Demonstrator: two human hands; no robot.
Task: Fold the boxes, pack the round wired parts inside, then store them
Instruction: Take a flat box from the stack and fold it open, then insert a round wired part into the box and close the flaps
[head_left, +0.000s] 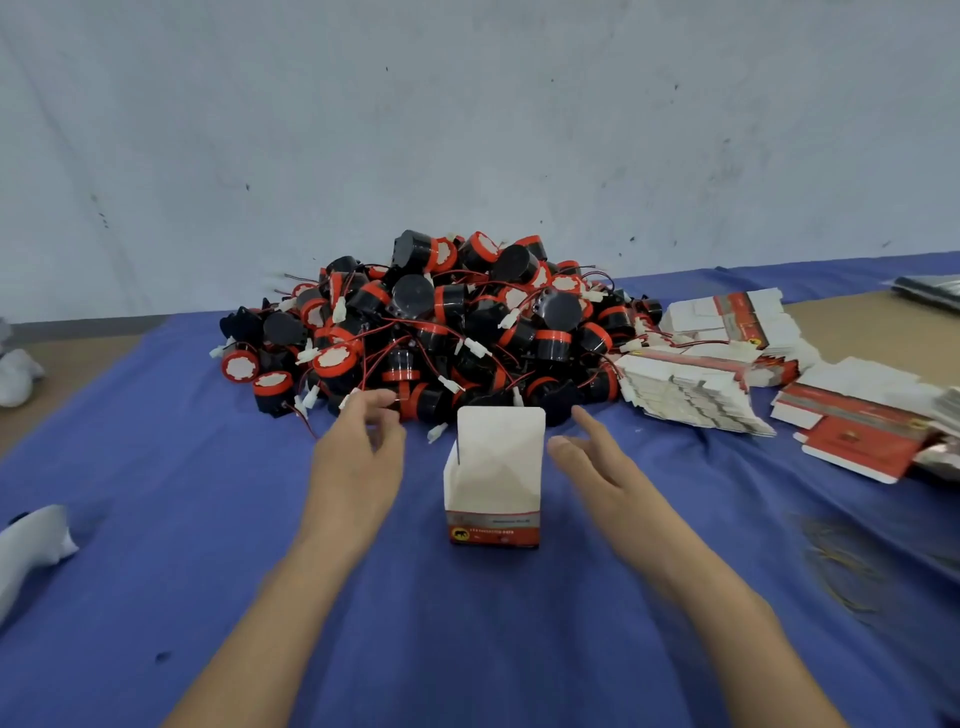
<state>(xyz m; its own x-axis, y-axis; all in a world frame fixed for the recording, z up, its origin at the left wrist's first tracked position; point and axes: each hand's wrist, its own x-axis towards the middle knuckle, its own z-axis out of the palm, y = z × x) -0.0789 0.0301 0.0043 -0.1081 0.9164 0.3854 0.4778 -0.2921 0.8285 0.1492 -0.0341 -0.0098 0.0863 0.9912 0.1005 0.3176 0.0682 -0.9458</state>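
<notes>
A folded box (492, 499) is standing upright on the blue-covered table (156, 441), its lid flap pointing up. The left hand (358, 462) is hovering at its 9 o'clock and the right hand (597, 462) at its 3 o'clock, both just beside it, fingers loosely spread, holding nothing. The pile of round wired parts (441, 322) is lying at its 12 o'clock, and stacks of flat boxes (696, 395) at 2 o'clock.

Blue cloth (156, 467) over a brown table (52, 384), yellowish rubber bands (841, 566) at right, white wall (467, 130) behind
</notes>
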